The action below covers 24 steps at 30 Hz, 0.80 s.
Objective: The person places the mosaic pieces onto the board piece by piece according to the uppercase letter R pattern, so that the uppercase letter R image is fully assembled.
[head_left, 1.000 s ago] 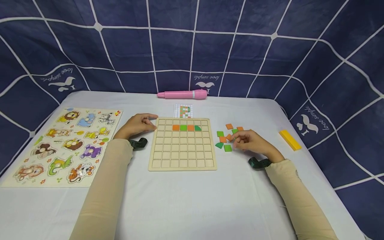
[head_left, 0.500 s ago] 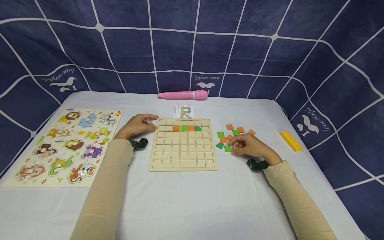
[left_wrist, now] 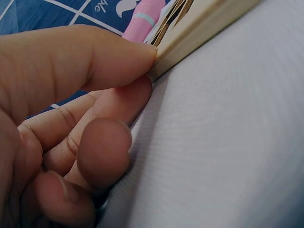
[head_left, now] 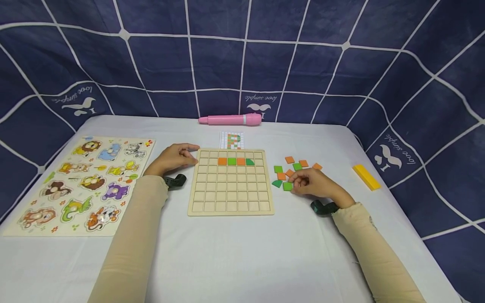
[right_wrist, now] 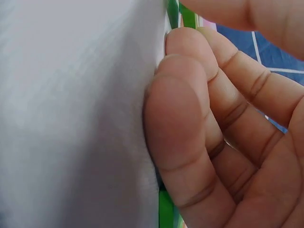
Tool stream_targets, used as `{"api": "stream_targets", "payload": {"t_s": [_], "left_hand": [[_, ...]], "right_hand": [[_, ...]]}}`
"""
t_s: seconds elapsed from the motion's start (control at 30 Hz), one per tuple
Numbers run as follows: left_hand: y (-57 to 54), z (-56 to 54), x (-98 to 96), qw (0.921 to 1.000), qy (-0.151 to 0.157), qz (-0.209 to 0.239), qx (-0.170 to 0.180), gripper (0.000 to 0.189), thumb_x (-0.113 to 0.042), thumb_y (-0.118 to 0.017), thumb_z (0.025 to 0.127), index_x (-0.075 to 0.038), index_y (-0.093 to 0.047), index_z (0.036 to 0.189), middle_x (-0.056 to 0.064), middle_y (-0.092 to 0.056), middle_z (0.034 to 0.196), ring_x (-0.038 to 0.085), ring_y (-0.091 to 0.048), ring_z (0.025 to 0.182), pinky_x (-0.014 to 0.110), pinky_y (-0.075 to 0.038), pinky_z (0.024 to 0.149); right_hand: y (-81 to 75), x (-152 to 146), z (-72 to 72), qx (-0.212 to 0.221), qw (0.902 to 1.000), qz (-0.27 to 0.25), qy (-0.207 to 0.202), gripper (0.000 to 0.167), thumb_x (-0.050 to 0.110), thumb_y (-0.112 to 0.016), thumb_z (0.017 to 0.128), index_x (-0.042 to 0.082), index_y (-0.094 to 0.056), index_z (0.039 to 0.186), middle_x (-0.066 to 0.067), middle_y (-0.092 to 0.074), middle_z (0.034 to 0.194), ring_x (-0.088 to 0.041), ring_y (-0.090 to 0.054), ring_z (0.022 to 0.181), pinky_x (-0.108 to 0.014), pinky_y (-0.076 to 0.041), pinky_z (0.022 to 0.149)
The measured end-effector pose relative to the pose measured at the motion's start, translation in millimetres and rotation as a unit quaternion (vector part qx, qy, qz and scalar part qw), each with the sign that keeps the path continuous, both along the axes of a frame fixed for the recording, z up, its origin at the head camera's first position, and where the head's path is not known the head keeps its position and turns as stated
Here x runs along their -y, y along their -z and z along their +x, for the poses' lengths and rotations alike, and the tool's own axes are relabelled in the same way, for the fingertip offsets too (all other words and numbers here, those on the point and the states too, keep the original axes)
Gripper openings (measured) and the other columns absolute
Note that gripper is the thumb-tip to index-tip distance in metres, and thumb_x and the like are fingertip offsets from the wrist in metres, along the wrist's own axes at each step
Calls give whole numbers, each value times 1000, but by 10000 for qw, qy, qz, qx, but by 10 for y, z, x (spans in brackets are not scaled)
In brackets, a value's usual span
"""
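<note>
In the head view, a square wooden grid board (head_left: 232,185) lies at the middle, with two orange squares, a green square (head_left: 231,161) and a green quarter-round piece (head_left: 249,162) in one upper row. My left hand (head_left: 173,158) is at the board's upper left, thumb and finger tips touching its edge, as the left wrist view (left_wrist: 109,57) also shows. Right of the board, my right hand (head_left: 312,183) is low over loose tiles, fingers loosely curled. Its fingertips are right at the edge of a green square tile (head_left: 287,186), which lies flat on the cloth.
Several orange and green tiles (head_left: 289,160) lie around the right hand. A pattern card (head_left: 232,139) sticks out behind the board, and a pink microphone-shaped toy (head_left: 230,119) lies farther back. An animal puzzle (head_left: 75,185) is at left, a yellow block (head_left: 366,176) at right.
My right hand has moved from the upper tiles toward the near green square, uncovering orange and green tiles behind it. The left hand and the board have stayed in place.
</note>
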State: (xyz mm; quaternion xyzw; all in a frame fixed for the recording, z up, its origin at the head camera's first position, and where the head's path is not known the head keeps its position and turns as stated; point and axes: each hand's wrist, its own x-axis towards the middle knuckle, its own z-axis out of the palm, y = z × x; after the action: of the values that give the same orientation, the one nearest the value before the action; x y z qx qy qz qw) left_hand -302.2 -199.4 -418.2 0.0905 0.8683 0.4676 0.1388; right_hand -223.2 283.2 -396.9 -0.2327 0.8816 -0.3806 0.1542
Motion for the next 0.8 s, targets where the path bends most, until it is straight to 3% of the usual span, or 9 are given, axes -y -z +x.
{"api": "stream_targets", "payload": {"t_s": [0.2, 0.5, 0.8], "left_hand": [[-4, 2, 11, 10000, -15, 2, -36, 65, -13, -81, 94, 0, -58, 153, -3, -66, 85, 14, -53, 74, 28, -43, 75], [8, 8, 6, 9999, -46, 10, 144, 70, -18, -83, 94, -2, -55, 156, -3, -66, 86, 15, -54, 77, 34, -41, 85], [11, -2, 15, 9999, -29, 87, 144, 71, -16, -83, 93, -1, -54, 156, -3, -67, 87, 13, -54, 76, 27, -44, 75]], "right_hand": [[-2, -20, -30, 100, 9997, -227, 27, 25, -4, -79, 92, -10, -70, 115, -8, -70, 95, -13, -58, 81, -21, -49, 74], [14, -75, -61, 1007, 9882, -1119, 280, 37, -7, -71, 94, -18, -59, 127, -13, -75, 102, -10, -65, 78, -24, -56, 68], [32, 40, -68, 1178, 9791, -1646, 173, 34, -9, -67, 96, -22, -56, 125, 1, -77, 96, -6, -65, 76, -23, -55, 66]]}}
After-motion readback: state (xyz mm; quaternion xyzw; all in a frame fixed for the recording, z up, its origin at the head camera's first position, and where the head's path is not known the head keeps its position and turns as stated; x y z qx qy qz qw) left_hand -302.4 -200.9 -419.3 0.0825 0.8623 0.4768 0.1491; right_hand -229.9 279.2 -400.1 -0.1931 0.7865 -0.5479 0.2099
